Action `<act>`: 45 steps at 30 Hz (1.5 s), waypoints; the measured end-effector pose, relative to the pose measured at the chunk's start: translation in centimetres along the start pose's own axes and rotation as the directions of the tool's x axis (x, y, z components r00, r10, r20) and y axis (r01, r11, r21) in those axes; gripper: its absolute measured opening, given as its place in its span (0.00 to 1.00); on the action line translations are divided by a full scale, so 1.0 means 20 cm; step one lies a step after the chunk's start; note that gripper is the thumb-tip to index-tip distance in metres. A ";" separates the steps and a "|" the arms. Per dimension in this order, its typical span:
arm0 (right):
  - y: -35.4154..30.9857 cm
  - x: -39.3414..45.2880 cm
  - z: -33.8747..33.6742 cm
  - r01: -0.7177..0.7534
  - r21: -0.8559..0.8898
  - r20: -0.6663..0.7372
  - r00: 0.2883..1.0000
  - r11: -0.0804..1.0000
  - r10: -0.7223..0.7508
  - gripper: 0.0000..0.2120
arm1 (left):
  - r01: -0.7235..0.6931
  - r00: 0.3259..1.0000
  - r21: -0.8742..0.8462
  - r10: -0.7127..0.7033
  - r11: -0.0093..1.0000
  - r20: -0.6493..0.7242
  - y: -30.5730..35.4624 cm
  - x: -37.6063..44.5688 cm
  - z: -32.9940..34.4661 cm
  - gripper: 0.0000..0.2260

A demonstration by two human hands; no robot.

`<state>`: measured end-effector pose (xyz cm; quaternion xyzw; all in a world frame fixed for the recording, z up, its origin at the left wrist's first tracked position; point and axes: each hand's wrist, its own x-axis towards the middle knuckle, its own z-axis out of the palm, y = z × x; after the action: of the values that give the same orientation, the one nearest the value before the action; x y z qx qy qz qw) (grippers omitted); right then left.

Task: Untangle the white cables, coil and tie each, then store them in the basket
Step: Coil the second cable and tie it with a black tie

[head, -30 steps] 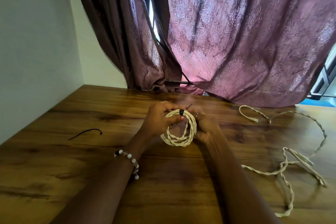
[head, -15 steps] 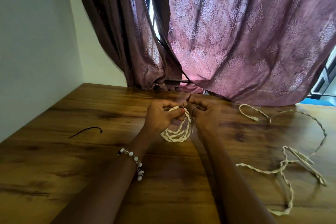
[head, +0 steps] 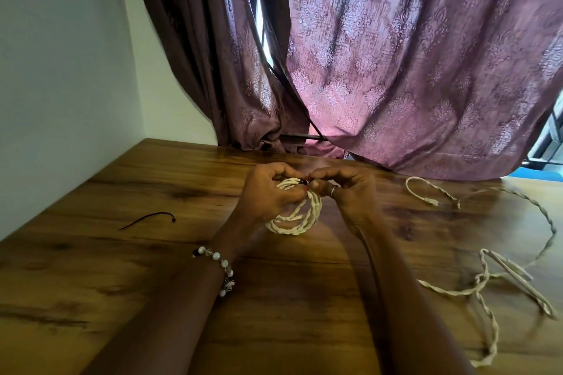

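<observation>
A coiled white twisted cable [head: 297, 221] stands on edge on the wooden table [head: 152, 283], held between both hands. My left hand [head: 266, 192] grips the coil's left side with curled fingers. My right hand [head: 347, 192] pinches a small black tie [head: 303, 182] at the top of the coil, where the fingertips of both hands meet. A second white twisted cable [head: 487, 280] lies loose and spread out on the table at the right, its far end [head: 431, 201] near the curtain. No basket is in view.
A spare black tie [head: 149, 219] lies on the table to the left. A white wall borders the table's left edge. A purple patterned curtain [head: 396, 70] hangs over the table's far edge.
Both hands have closed in at the top of the coil around the black tie. The coil has tipped up a little and its lower loop shows more. The loose cable has not moved.
</observation>
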<state>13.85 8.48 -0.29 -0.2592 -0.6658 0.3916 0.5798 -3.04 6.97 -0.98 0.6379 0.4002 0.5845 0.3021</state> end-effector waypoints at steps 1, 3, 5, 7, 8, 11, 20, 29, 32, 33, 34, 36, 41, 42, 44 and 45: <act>0.00 0.00 0.00 0.007 0.002 -0.007 1.000 1.000 -0.007 0.10 | 0.001 1.000 0.005 -0.001 1.000 0.008 0.00 0.00 0.00 0.10; 0.00 0.00 0.01 0.031 -0.001 -0.033 0.999 1.000 -0.031 0.11 | 0.001 1.000 0.011 -0.001 1.000 0.015 0.01 0.00 0.01 0.10; 0.00 0.00 0.02 0.050 -0.023 -0.058 0.997 0.999 -0.051 0.12 | 0.002 1.000 0.023 -0.002 1.000 0.004 0.00 0.00 0.00 0.09; 0.01 0.01 0.02 0.065 -0.071 -0.057 0.996 0.995 -0.069 0.11 | -0.002 1.000 0.034 0.002 0.999 0.003 -0.01 0.01 -0.01 0.09; 0.01 0.01 0.02 0.075 -0.095 -0.048 0.996 0.993 -0.079 0.10 | -0.004 1.000 0.047 0.004 0.999 0.006 -0.02 0.02 -0.02 0.09; 0.01 0.01 0.02 0.098 -0.139 -0.032 0.994 0.985 -0.104 0.08 | -0.012 1.000 0.089 0.011 0.996 0.015 -0.02 0.02 -0.03 0.09; 0.03 0.02 -0.02 0.173 -0.270 0.030 0.985 0.947 -0.171 0.08 | -0.055 0.998 0.117 0.053 0.992 0.019 -0.03 0.02 -0.03 0.10; 0.01 0.00 0.01 0.112 -0.218 -0.008 0.993 0.970 -0.117 0.12 | -0.065 0.998 0.139 0.065 0.988 0.008 -0.04 0.02 -0.03 0.09; 0.02 0.00 0.01 0.102 -0.236 -0.007 0.994 0.966 -0.107 0.10 | -0.053 0.999 0.157 0.052 0.986 0.014 -0.03 0.01 -0.03 0.07; 0.02 0.00 0.01 0.093 -0.244 -0.010 0.995 0.965 -0.099 0.09 | -0.054 0.999 0.163 0.052 0.985 0.015 -0.03 0.01 -0.03 0.07; 0.02 0.00 0.01 0.084 -0.253 -0.016 0.996 0.964 -0.091 0.09 | -0.052 0.999 0.166 0.051 0.985 0.014 -0.03 0.01 -0.03 0.07; 0.02 -0.01 0.01 0.072 -0.262 -0.025 0.996 0.962 -0.081 0.09 | -0.044 0.999 0.164 0.043 0.985 0.009 -0.03 0.01 -0.03 0.07; 0.02 0.00 0.00 0.055 -0.247 -0.032 0.997 0.967 -0.065 0.13 | -0.043 0.999 0.154 0.042 0.987 0.007 -0.04 0.02 -0.02 0.07; 0.02 0.00 0.00 0.059 -0.256 -0.024 0.997 0.965 -0.067 0.13 | -0.040 0.999 0.157 0.039 0.987 0.005 -0.04 0.02 -0.02 0.07; 0.02 0.00 0.00 0.054 -0.268 -0.012 0.998 0.962 -0.059 0.13 | -0.033 0.999 0.163 0.032 0.986 0.008 -0.04 0.02 -0.03 0.07; 0.03 0.00 0.00 0.054 -0.270 -0.003 0.998 0.961 -0.056 0.13 | -0.033 0.999 0.163 0.031 0.986 0.013 -0.03 0.02 -0.03 0.07</act>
<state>13.69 8.79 -0.74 -0.3192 -0.7167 0.2797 0.5533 -3.74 7.58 -1.29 0.6699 0.4347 0.5512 0.2417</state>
